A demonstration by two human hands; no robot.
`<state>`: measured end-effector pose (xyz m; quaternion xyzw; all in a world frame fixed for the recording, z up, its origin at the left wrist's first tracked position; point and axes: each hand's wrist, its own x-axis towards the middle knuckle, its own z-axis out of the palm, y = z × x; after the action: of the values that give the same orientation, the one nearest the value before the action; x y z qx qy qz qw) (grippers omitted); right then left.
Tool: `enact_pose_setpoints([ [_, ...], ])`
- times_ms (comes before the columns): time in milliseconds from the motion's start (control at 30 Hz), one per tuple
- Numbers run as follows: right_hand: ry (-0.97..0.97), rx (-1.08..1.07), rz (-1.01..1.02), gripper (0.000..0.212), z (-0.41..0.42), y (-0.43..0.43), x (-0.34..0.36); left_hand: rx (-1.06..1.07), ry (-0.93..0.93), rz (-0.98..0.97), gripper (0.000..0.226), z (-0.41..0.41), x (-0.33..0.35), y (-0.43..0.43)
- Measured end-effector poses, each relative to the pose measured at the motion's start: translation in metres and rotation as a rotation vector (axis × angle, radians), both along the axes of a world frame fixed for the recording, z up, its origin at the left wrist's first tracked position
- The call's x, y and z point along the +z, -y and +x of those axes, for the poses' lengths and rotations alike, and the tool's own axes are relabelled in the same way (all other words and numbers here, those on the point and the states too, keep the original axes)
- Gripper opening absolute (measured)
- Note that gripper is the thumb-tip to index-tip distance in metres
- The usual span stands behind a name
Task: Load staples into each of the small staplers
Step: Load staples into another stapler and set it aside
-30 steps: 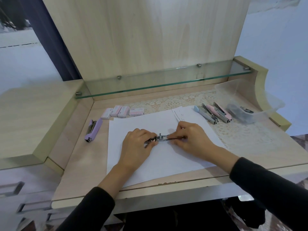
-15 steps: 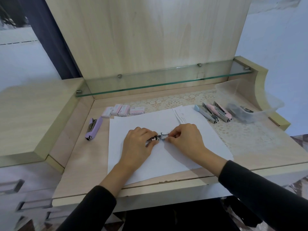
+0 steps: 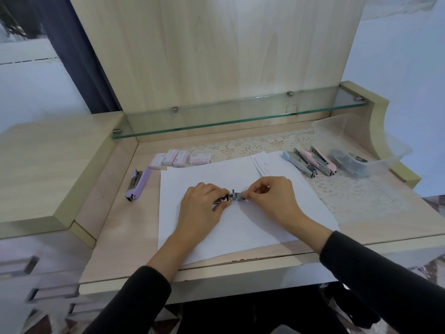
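Note:
A small stapler [image 3: 233, 196] lies on the white paper sheet [image 3: 240, 225], its metal staple channel showing between my hands. My left hand [image 3: 199, 208] grips its left end. My right hand [image 3: 272, 198] pinches its right end with thumb and forefinger. Most of the stapler body is hidden under my fingers. A purple stapler [image 3: 137, 183] rests on the desk to the left. Three more staplers, blue [image 3: 298, 162] and two pink [image 3: 322, 160], lie at the right. Several pink staple boxes [image 3: 179, 159] sit in a row at the back.
A clear plastic tub [image 3: 375, 131] holding dark items stands at the far right on a lace mat [image 3: 349, 194]. A glass shelf [image 3: 240, 121] runs above the desk's back. A raised wooden block sits to the left. The desk's front edge is near my forearms.
My right hand has slid left along the stapler, closer to my left hand, so less of the metal channel shows. My left hand has stayed put.

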<state>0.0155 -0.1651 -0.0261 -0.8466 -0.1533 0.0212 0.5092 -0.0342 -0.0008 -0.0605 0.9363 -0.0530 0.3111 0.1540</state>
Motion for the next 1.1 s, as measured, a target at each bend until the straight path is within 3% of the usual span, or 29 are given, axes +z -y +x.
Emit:
enact_pose_setpoints([
  [167, -0.015, -0.011, 0.101, 0.025, 0.002, 0.015, 0.007, 0.006, -0.033, -0.021, 0.020, -0.001, 0.001, 0.001],
  [367, 0.057, 0.047, -0.214, 0.013, 0.004, 0.016, 0.013, 0.024, -0.052, 0.000, 0.021, -0.004, 0.004, 0.003],
  [567, 0.041, -0.028, -0.298, 0.014, 0.000, -0.002, 0.012, 0.025, -0.048, 0.013, 0.020, -0.002, 0.003, 0.003],
  [900, -0.038, -0.073, -0.211, 0.008, -0.002, -0.016, 0.010, 0.010, 0.004, 0.026, 0.018, 0.000, -0.002, 0.000],
  [1100, -0.153, -0.022, -0.050, 0.009, 0.000, -0.014, 0.013, 0.016, -0.006, 0.032, 0.018, -0.001, -0.001, 0.000],
])
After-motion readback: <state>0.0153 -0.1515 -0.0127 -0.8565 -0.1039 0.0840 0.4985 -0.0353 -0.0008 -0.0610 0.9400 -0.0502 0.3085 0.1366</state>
